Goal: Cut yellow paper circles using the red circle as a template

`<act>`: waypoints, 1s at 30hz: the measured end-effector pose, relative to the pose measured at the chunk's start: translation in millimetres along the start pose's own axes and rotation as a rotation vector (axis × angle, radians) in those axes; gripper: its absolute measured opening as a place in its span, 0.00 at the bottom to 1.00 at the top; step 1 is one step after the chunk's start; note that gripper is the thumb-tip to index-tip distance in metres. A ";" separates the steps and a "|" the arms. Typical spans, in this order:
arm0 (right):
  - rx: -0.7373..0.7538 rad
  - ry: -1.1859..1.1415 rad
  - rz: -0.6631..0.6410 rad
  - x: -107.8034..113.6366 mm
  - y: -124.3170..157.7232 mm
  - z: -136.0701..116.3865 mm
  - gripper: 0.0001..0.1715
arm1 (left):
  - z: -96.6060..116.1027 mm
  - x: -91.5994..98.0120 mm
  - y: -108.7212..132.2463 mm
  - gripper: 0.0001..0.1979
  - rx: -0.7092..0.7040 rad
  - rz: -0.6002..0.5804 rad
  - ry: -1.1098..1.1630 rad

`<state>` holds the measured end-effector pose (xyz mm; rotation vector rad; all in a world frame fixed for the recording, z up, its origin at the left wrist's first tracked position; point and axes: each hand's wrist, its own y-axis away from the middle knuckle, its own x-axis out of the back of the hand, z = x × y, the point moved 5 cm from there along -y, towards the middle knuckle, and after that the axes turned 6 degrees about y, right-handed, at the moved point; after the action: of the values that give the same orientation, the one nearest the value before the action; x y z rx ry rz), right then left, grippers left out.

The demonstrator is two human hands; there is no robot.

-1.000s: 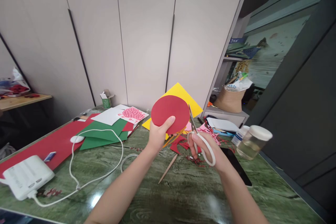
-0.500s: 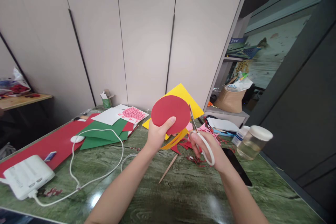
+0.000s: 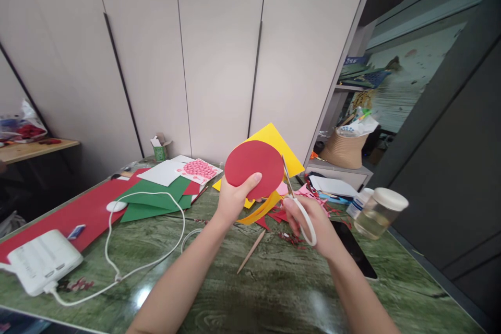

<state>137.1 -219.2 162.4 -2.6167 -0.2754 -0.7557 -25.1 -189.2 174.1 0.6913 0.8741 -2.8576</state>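
My left hand [image 3: 237,195] grips a red paper disc [image 3: 256,163] together with a yellow paper sheet [image 3: 285,146] behind it, the thumb lying on the disc's face. White-handled scissors [image 3: 307,222] are in my right hand [image 3: 315,219], fingers closed round the handles. Their blades point up along the disc's right edge, at the yellow sheet. A curved yellow strip [image 3: 260,212], partly cut away, hangs below the disc towards the scissors. How far apart the blades stand is hard to make out.
On the green marbled table [image 3: 211,292] lie a wooden stick [image 3: 251,252], red and pink scraps [image 3: 291,239], a black tablet [image 3: 354,250] and a lidded jar [image 3: 380,214]. Leftwards are green paper [image 3: 156,198], a long red sheet [image 3: 74,206] and a white power bank with cable [image 3: 45,261].
Almost nothing differs. The view has shifted very slightly; both hands hold the paper and scissors in nearly the same place, with the yellow strip still hanging.
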 end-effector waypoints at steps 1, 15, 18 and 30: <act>-0.001 0.004 0.001 0.2 0.0 0.4 0.28 | 0.2 0.6 -0.6 0.18 0.012 -0.009 -0.008; -0.027 -0.022 -0.012 -0.9 -0.3 4.1 0.27 | 8.4 5.5 -5.5 0.18 0.060 -0.063 -0.093; -0.036 -0.011 -0.023 -0.5 0.5 2.9 0.27 | 10.7 7.5 -6.8 0.18 0.078 -0.069 -0.111; -0.073 -0.009 -0.044 0.9 -1.7 8.5 0.27 | 12.9 11.8 -10.9 0.16 0.085 -0.074 -0.113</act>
<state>141.4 -213.9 156.9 -2.6912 -0.3146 -0.7825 -43.0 -186.4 184.0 0.5097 0.7825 -2.9803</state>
